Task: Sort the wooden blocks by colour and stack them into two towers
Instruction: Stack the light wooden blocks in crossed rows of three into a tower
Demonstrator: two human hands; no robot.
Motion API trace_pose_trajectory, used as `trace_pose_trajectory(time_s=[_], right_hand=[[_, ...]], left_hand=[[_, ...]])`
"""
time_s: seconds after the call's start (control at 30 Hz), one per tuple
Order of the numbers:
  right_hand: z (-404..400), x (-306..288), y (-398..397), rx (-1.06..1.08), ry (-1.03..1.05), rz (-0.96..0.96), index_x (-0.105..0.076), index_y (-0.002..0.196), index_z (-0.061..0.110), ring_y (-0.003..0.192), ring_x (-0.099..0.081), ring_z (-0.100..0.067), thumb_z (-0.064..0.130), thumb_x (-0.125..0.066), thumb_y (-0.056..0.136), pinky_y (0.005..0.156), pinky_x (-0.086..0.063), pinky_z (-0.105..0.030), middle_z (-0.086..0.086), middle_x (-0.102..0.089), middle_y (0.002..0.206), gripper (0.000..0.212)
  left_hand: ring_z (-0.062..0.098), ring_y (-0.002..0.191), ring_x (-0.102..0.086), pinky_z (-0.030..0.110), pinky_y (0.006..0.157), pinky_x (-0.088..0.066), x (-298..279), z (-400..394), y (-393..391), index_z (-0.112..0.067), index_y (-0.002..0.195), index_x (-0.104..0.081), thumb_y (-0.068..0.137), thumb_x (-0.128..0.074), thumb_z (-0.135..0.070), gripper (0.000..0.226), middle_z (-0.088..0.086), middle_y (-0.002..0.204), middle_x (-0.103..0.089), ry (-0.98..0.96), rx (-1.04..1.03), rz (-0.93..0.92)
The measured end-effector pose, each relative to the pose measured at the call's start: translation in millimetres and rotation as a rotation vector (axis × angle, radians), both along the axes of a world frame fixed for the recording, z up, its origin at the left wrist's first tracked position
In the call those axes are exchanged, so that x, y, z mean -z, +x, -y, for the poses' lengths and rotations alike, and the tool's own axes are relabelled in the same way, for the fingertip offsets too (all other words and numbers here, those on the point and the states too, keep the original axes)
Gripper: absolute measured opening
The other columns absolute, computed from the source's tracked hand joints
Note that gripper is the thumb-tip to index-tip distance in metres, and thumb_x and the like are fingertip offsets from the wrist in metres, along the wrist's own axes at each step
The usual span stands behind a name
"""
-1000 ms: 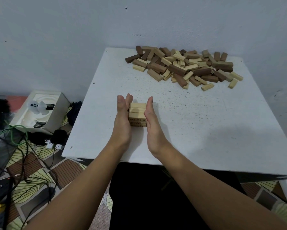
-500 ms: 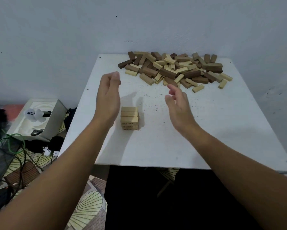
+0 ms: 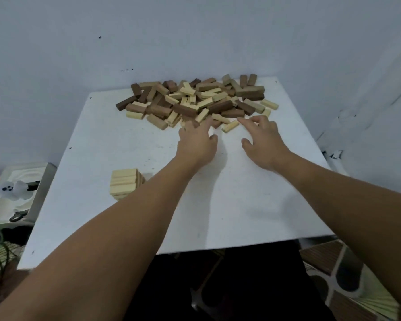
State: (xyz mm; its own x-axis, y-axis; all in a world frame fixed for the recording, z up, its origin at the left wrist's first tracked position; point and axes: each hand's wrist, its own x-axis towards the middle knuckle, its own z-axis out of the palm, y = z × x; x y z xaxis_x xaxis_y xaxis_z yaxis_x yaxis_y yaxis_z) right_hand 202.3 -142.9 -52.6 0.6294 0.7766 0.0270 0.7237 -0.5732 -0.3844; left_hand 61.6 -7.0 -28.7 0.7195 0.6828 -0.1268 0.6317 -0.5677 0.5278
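A pile (image 3: 195,100) is lying at the table's (image 3: 241,205) far edge. A stack (image 3: 125,183) is standing near-left, both hands (image 3: 198,144) reaching between.

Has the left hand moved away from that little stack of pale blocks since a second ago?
Yes. The left hand has left the pale stack and reached across the white table to the block pile by the wall.

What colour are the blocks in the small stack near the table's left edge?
Light, pale wood throughout the stack, no dark blocks visible; seen in the head view.
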Motion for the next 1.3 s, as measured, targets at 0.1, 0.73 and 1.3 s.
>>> trace_pose_trajectory(time_s=[0.1, 0.73, 1.3], right_hand=[[5.8, 8.4, 11.2, 0.030, -0.019, 0.057, -0.028, 0.161, 0.031, 0.142, -0.026, -0.037, 0.041, -0.051, 0.102, 0.118, -0.025, -0.047, -0.014, -0.026, 0.162, 0.064], [9.5, 28.8, 14.9, -0.055, 0.182, 0.155, -0.054, 0.145, 0.023, 0.134, -0.040, -0.027, 0.028, -0.049, 0.093, 0.114, -0.034, -0.047, -0.004, -0.049, 0.148, 0.052], [10.8, 29.9, 15.4, -0.141, 0.335, 0.087, -0.070, 0.124, 0.024, 0.106, -0.053, -0.021, 0.029, -0.061, 0.094, 0.096, -0.044, -0.038, 0.007, -0.068, 0.110, 0.031]], left_hand=[[0.035, 0.126, -0.036, 0.048, 0.105, -0.037, 20.8, 15.1, 6.2, -0.039, 0.158, -0.030, 0.105, -0.047, -0.042, 0.056, 0.014, 0.139, -0.034, 0.135, -0.047, 0.013], [0.030, 0.137, -0.026, 0.047, 0.114, -0.028, 49.9, 25.5, 10.6, -0.042, 0.159, -0.029, 0.102, -0.041, -0.045, 0.058, 0.010, 0.150, -0.030, 0.379, 0.006, 0.071], [0.018, 0.109, -0.040, 0.041, 0.097, -0.039, 51.1, 26.1, 6.7, -0.031, 0.140, -0.061, 0.095, -0.041, -0.050, 0.053, -0.001, 0.117, -0.049, 0.374, 0.095, 0.220]])
